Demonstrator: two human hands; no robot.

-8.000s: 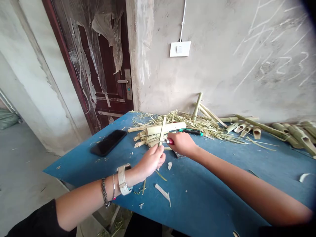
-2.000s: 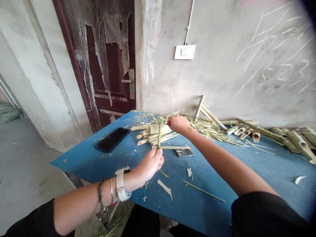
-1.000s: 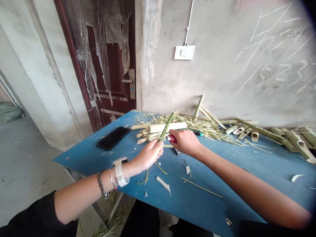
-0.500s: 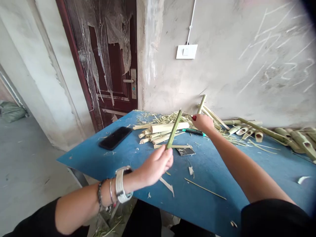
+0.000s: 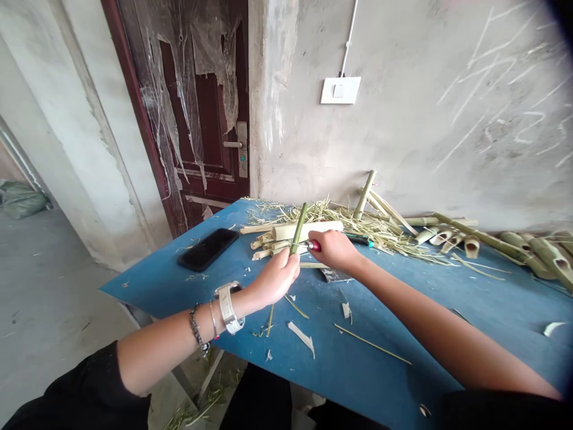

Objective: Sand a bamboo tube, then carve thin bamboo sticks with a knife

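My left hand [image 5: 278, 278] is closed round the lower end of a green bamboo strip [image 5: 299, 228], which stands up tilted slightly right. A white watch and bracelets are on that wrist. My right hand [image 5: 336, 249] grips a red-handled knife [image 5: 314, 245], its metal end against the strip just above my left fingers. Behind the hands lies a stack of pale split bamboo pieces [image 5: 282, 232]. Shavings [image 5: 329, 210] are heaped at the back of the table.
A black phone [image 5: 208, 249] lies on the left of the blue table [image 5: 380, 322]. Bamboo tubes [image 5: 544, 258] lie along the wall at the right. A dark flat block [image 5: 335, 275] and a dark tool with green trim [image 5: 358, 240] are near my right hand.
My right hand has come back left and nearer, bringing the red-handled knife to the strip. My left hand has shifted slightly left. New thin slivers show on the table below it.
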